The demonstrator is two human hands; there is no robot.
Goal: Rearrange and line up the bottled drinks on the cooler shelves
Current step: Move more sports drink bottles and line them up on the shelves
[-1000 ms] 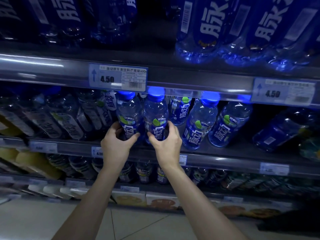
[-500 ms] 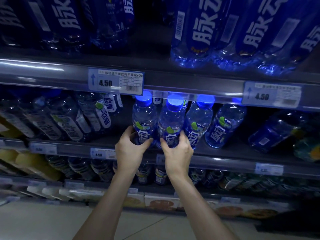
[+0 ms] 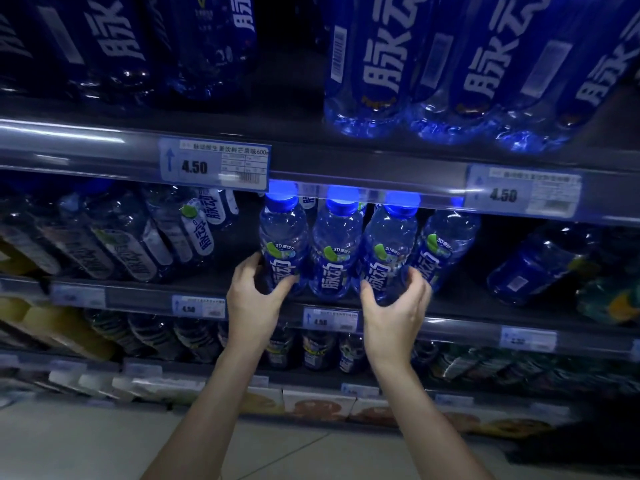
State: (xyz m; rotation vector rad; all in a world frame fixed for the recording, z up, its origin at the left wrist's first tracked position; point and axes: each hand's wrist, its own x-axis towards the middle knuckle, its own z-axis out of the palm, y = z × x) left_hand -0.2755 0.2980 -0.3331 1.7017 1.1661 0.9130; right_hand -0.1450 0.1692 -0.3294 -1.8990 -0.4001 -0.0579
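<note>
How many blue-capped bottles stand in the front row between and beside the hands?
4: first bottle at the left hand, second between, third at the right hand, fourth rightmost, cap hidden. More may stand behind.

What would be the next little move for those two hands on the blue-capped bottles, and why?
Probably press the two outer bottles inward and square the row to the shelf edge. The left hand cups the leftmost bottle, the right hand the third bottle, with the middle bottle between them. They stand nearly together, but a fourth bottle leans behind the right hand.
</note>
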